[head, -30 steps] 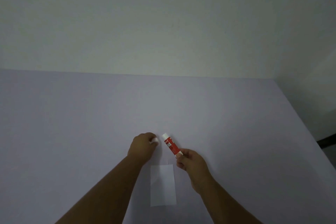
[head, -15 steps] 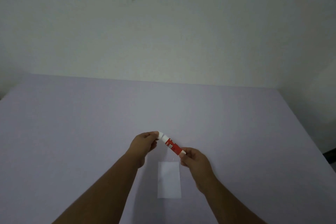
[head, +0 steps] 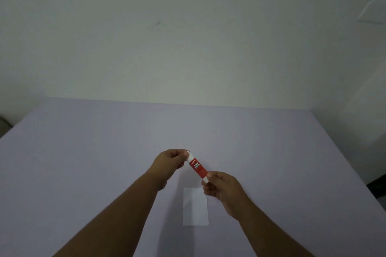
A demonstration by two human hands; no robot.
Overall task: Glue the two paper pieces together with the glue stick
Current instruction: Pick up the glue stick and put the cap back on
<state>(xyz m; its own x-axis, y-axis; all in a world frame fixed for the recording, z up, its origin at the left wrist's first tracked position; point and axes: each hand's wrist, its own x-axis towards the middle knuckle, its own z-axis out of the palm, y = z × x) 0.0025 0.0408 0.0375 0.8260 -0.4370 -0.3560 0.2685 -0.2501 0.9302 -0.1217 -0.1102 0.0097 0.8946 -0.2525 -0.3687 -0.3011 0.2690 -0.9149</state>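
A red glue stick with white ends is held slanted in the air above the table. My right hand grips its lower white end. My left hand pinches the white cap at its upper end. Below and between my hands a white paper rectangle lies flat on the lavender table. I can make out only one paper outline; whether a second piece lies on it I cannot tell.
The table's far edge meets a pale wall. Its right edge runs diagonally toward me, with a dark gap beyond it at the far right.
One second ago my left hand held the white cap apart from the stick. Since then it has brought the cap onto the stick's upper end and stayed there.
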